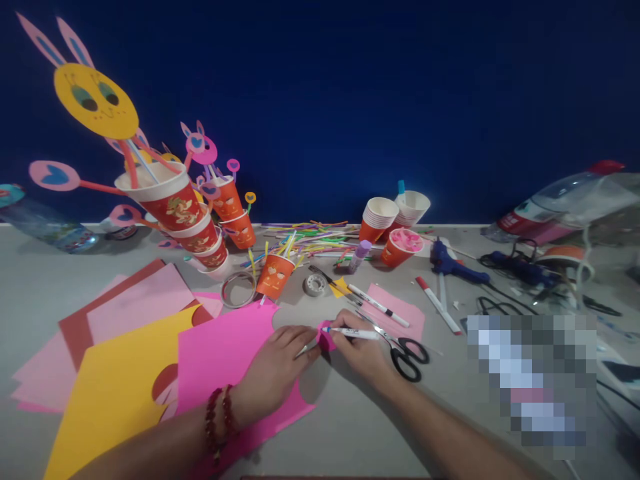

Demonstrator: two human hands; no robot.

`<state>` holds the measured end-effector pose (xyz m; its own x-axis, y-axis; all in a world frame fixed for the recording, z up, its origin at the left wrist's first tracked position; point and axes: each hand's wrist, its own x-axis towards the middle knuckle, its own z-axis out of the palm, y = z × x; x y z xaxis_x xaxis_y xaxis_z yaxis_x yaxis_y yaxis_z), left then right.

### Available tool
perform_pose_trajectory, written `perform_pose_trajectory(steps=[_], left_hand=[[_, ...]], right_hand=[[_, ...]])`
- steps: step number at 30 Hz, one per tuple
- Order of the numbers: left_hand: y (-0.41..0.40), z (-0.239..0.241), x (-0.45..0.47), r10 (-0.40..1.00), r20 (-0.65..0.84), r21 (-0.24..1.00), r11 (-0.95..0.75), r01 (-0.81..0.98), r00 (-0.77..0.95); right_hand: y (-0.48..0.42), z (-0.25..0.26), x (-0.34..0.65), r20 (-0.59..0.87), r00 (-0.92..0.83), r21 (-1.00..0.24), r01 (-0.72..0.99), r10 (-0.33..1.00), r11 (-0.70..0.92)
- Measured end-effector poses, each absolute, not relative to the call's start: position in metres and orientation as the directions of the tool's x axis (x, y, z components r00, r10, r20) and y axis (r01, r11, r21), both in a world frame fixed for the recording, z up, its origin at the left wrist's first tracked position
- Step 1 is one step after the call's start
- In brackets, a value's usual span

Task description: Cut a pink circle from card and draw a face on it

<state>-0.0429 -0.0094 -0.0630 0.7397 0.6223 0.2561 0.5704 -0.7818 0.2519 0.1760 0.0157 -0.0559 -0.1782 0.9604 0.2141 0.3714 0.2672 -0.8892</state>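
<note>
My right hand (357, 350) is closed around a white marker (356, 332), whose blue tip touches a small bright pink paper piece (327, 339). On the left edge of that piece, my left hand (280, 363) holds it with closed fingers. A slim whitish object (306, 347), perhaps the marker's cap, sticks out between the left fingers. Under the left wrist lies a bright pink sheet (220, 353) with a curved cutout. Black-handled scissors (407, 357) rest just right of my right hand, beside another white marker (379, 305).
Yellow paper (110, 380) and pink sheets lie left. Decorated red cups (167, 200) with paper bunny figures stand behind them. Colourful pipe cleaners (310, 243), a tape roll (315, 285), a glue stick (359, 257) and stacked cups (379, 217) are farther back. A blue glue gun (455, 267) lies right.
</note>
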Motion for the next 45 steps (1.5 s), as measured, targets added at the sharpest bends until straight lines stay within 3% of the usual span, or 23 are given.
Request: perform_pose_trajectory(steps=[45], left_hand=[[-0.0098, -0.0621, -0.0426, 0.624, 0.265, 0.237, -0.781, 0.578, 0.735]], right_hand=[[0.0142, -0.0576, 0.1761, 0.203, -0.176, -0.895, 0.366, 0.963, 0.256]])
